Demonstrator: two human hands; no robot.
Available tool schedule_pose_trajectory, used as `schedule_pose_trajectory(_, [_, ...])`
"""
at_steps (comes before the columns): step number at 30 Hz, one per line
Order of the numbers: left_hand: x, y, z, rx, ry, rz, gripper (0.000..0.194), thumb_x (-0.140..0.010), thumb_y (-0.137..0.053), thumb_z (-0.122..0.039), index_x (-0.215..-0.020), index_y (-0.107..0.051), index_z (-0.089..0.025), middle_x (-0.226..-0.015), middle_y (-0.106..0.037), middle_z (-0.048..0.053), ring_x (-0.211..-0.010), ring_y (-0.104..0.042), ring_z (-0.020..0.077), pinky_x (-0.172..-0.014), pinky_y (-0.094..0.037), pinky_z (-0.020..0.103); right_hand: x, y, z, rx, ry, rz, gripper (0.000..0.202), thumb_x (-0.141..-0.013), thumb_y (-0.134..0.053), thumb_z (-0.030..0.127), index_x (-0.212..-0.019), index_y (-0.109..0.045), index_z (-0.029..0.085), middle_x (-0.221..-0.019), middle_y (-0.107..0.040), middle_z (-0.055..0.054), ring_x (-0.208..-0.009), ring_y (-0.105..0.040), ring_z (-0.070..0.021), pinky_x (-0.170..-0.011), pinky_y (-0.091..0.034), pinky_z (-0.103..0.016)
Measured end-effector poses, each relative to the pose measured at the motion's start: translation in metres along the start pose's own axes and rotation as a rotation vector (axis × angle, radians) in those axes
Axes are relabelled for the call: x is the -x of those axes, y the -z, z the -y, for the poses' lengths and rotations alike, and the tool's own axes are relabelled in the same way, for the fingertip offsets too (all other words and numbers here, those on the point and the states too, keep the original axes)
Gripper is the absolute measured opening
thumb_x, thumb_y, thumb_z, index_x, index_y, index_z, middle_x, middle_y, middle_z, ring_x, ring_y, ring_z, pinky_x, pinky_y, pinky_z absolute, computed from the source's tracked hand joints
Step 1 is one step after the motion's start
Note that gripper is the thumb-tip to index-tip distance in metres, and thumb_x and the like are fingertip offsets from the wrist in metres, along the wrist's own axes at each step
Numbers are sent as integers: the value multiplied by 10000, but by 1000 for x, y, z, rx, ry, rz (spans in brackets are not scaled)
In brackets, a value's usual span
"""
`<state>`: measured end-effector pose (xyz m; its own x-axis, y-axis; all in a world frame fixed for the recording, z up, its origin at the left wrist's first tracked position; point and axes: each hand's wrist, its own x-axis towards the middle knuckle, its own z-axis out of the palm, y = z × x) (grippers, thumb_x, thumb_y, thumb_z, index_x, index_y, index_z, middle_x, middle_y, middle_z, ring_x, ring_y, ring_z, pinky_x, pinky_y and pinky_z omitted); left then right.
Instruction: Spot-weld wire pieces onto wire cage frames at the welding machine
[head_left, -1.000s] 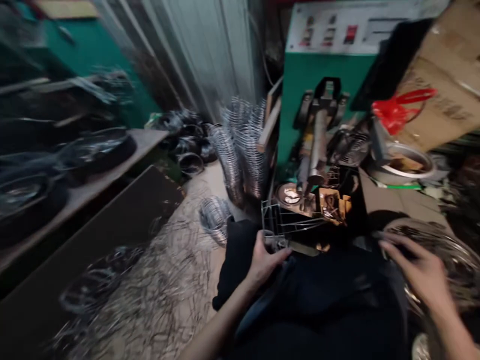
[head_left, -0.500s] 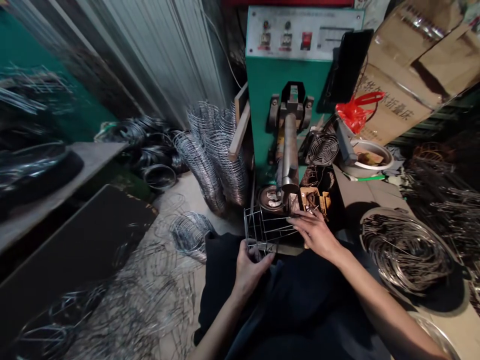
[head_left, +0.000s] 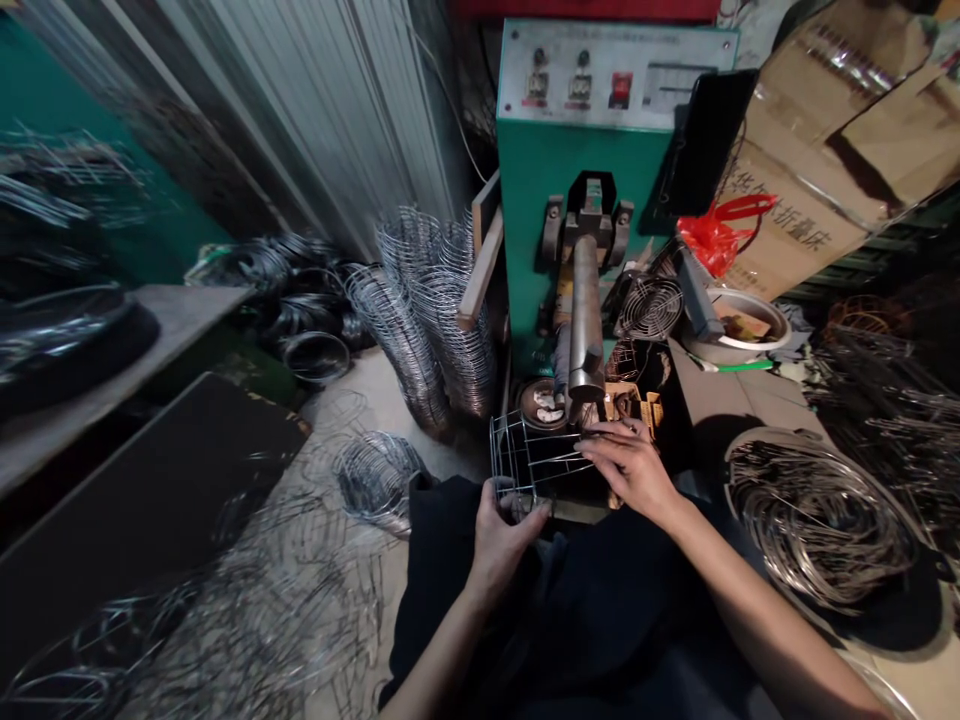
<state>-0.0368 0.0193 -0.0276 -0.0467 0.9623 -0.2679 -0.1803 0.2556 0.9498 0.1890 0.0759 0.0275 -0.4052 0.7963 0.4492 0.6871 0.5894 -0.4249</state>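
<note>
A small wire frame (head_left: 531, 448), built of thin crossing metal rods, is held in front of my lap below a green spot-welding machine (head_left: 525, 200). My left hand (head_left: 504, 525) is closed round its near left end, thumb on one side and fingers on the other. At the right end, my right hand (head_left: 630, 462) pinches the frame's rods between thumb and fingers. The machine's thick metal cylinder (head_left: 586, 320) juts out just above the frame, with a gap between them. Part of the frame is hidden behind my left fingers.
Tall stacks of wire rings (head_left: 420, 310) stand left of the machine, and loose wire (head_left: 277, 600) litters the floor. On the right are a round tray of bent wires (head_left: 821, 520), a bowl (head_left: 750, 345) and cardboard boxes (head_left: 795, 180). A dark panel (head_left: 150, 520) leans at left.
My right fingers have curled in more tightly at the frame's right end. The left hand keeps its grip. The whole view has shifted slightly.
</note>
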Motion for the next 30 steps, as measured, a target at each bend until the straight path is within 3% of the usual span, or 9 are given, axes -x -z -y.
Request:
schedule_pose_trajectory(5, [-11, 2, 0, -24, -39, 1, 574, -679, -841, -397, -1038, -433, -214, -594, -482, -117, -486, -428, 55, -500, -372, 162, -8, -5, -3, -9, 2, -49, 184, -984, -554, 271, -1030, -732, 273, -1006, -777, -39, -1106, -666, -245, -1020, -318, -485])
schedule_pose_trajectory(13, [-15, 3, 0, -25, -59, -20, 588, -665, -852, -408, -1040, -444, -212, -623, -512, -96, -518, -463, 70, -510, -376, 169, -13, -7, -3, -28, -4, -68, 177, -970, -574, 269, -1041, -736, 274, -1009, -776, -43, -1093, -672, -242, -1008, -352, -485])
schedule_pose_trajectory(23, [-21, 4, -5, -98, -111, -39, 560, -670, -839, -392, -1032, -450, -215, -588, -470, -120, -486, -445, 67, -503, -387, 167, -16, -15, -5, -7, -61, -58, 204, -983, -546, 294, -1034, -743, 294, -1030, -773, -44, -1112, -662, -242, -1042, -305, -500])
schedule_pose_trajectory(30, [-19, 4, -13, -116, -75, -23, 566, -672, -835, -393, -1038, -444, -209, -596, -471, -120, -478, -442, 61, -500, -398, 171, -9, -3, -10, 41, -138, -110, 152, -961, -586, 334, -926, -712, 258, -968, -770, -32, -1100, -656, -252, -1000, -344, -454])
